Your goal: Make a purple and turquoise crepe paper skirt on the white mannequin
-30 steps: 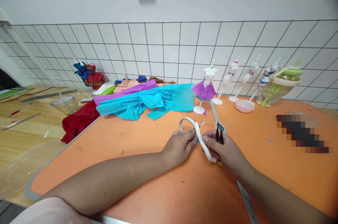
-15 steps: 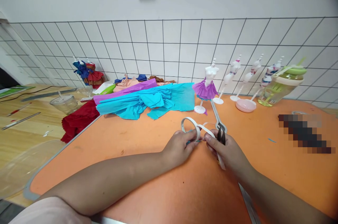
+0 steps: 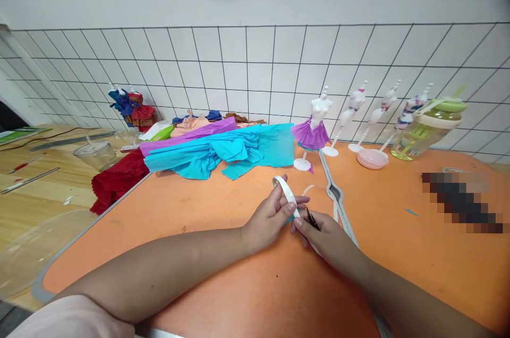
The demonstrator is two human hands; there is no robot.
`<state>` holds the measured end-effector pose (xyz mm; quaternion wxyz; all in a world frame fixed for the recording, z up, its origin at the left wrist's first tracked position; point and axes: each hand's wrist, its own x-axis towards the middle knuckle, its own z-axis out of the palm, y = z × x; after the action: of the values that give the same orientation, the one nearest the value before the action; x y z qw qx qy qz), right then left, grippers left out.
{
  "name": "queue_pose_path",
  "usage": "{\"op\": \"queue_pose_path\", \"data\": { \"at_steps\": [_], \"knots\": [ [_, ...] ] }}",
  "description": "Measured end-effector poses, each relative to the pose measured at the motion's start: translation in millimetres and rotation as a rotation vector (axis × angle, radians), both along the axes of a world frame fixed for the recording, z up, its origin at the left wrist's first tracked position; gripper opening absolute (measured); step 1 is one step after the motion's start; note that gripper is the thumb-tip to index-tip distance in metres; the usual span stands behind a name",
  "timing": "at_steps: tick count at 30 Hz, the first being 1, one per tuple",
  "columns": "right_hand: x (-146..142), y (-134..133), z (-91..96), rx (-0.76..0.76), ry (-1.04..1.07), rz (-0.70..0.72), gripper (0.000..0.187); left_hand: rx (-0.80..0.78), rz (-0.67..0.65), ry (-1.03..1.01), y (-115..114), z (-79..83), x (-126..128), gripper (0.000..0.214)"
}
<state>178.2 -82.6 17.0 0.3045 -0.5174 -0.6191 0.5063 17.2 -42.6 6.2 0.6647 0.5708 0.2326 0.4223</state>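
My left hand grips a roll of white tape, its ring standing tilted up from the fingers. A bit of blue paper shows under the thumb side. My right hand is closed close beside it, thumb and fingertips pinched at the tape's lower end. Dark pointed blades, which look like small snips, poke out from the right hand; their handles are hidden in the palm. A thin white strip curls behind the right fingers.
Turquoise crepe paper and purple paper lie at the back. A mannequin in a purple skirt stands near more small mannequins, a pink bowl and a green-lidded bottle. Red cloth-like paper lies left. A seam crosses the orange table.
My right hand has moved left and turned, so the dark blades now point up-left toward the roll. The tape loop between the hands is gone, and the tape runs flat along the roll.
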Motion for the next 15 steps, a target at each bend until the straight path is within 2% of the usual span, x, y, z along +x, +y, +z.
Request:
{"op": "queue_pose_path", "data": {
  "at_steps": [2, 4, 7, 10, 13, 15],
  "knots": [
    [-1.2, -0.9, 1.5, 0.04, -0.076, 0.076, 0.036, 0.021, 0.008, 0.023, -1.3, 0.7, -0.4, 0.079],
    [-0.7, -1.0, 4.3, 0.157, -0.184, 0.099, 0.038, 0.047, 0.023, 0.054, -1.0, 0.1, -1.5, 0.076],
    [4.5, -0.3, 10.6, 0.36, -0.347, -0.078, 0.042, 0.113, 0.047, 0.129, 3.4, -2.8, -3.4, 0.072],
    [13.5, -0.4, 15.0, 0.597, -0.46, -0.257, 0.03, 0.2, 0.028, 0.277, 7.9, -5.7, -4.5, 0.068],
    [21.1, -1.6, 12.8, 0.942, -0.555, -0.231, 0.012, 0.295, -0.01, 0.437, 5.9, -5.0, -4.5, 0.067],
    [23.8, -2.3, 9.2, 1.078, -0.622, -0.181, 0.013, 0.368, -0.034, 0.539, 1.1, -1.9, -4.3, 0.067]
  ]
}}
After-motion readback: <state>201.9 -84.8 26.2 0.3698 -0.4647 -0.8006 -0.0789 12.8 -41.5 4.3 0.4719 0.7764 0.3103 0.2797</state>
